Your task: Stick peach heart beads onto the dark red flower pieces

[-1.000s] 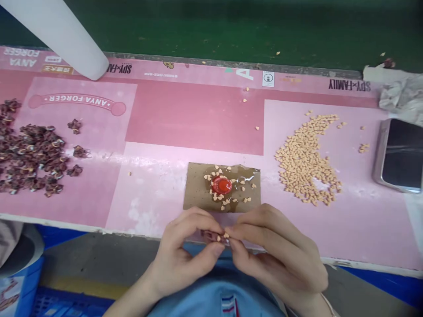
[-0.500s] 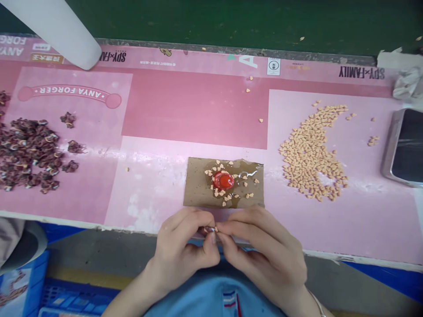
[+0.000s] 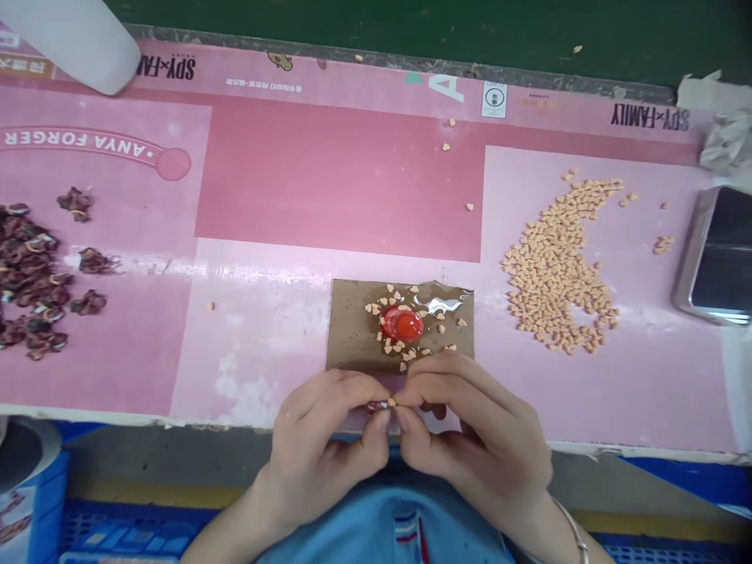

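My left hand [image 3: 334,427] is closed, its thumb and forefinger pinching a small dark-red piece [image 3: 376,406] with a pale end. Facing it, my right hand [image 3: 470,423] is closed with thumb and forefinger on a small beige piece [image 3: 392,402], which touches or nearly touches the dark-red one. Just beyond my hands lies a brown card [image 3: 349,329] wet with clear, shiny liquid. On it sit a round red cap-like thing [image 3: 406,325] and several scattered beige pieces. The fingers partly hide both held pieces.
A heap of beige pieces [image 3: 555,266] spreads at the right, with a phone-like dark-faced object [image 3: 725,258] beyond. At the left lie clustered dark-red pieces [image 3: 29,274]. A white rounded object [image 3: 88,47] reaches in at top left. Blue crates [image 3: 129,536] stand below the pink tabletop [image 3: 346,180].
The view has shifted slightly, moving the left heap toward the frame's edge. Both hands stay together at the table's front edge, still pinching the same small pieces.
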Available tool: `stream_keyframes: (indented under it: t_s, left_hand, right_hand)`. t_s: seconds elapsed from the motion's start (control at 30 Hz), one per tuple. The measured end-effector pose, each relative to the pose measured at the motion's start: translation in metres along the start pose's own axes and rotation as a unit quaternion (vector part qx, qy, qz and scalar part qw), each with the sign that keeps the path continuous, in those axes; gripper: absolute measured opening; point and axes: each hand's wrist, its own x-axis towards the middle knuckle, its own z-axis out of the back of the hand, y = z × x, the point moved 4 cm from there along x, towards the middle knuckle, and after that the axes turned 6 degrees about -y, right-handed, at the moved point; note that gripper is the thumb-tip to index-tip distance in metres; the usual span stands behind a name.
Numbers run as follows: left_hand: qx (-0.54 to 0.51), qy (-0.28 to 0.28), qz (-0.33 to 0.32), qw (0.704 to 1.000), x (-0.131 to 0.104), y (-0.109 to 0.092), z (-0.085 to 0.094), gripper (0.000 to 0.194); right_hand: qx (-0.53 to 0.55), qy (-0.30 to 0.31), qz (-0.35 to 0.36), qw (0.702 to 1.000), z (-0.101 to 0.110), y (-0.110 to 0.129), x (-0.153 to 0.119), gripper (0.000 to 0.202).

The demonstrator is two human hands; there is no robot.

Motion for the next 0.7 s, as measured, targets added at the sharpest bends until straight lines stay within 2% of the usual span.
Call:
stream_keyframes:
  t_s: [0.13, 0.27, 0.37, 0.53, 0.7]
  left_hand:
    - [-0.017, -0.025, 0.03, 0.999, -0.005, 0.01, 0.009, 0.015]
    - [-0.048, -0.059, 0.042, 0.996, -0.011, 0.021, 0.02, 0.027]
    - [-0.044, -0.057, 0.04, 0.997, -0.013, 0.027, 0.023, 0.033]
    - [-0.018, -0.077, 0.065, 0.995, -0.017, 0.031, 0.026, 0.033]
    - [-0.069, -0.06, 0.088, 0.992, -0.016, 0.029, 0.026, 0.03]
  right_hand:
    - [-0.092, 0.0, 0.007, 0.996, 0.013, -0.012, 0.009, 0.015]
    - [-0.203, 0.031, 0.101, 0.974, 0.018, -0.019, 0.021, 0.018]
    - [-0.234, 0.067, 0.153, 0.958, 0.016, -0.021, 0.027, 0.018]
    - [-0.256, 0.125, 0.183, 0.941, 0.014, -0.016, 0.032, 0.018]
    - [-0.274, 0.14, 0.199, 0.93, 0.016, -0.011, 0.034, 0.018]
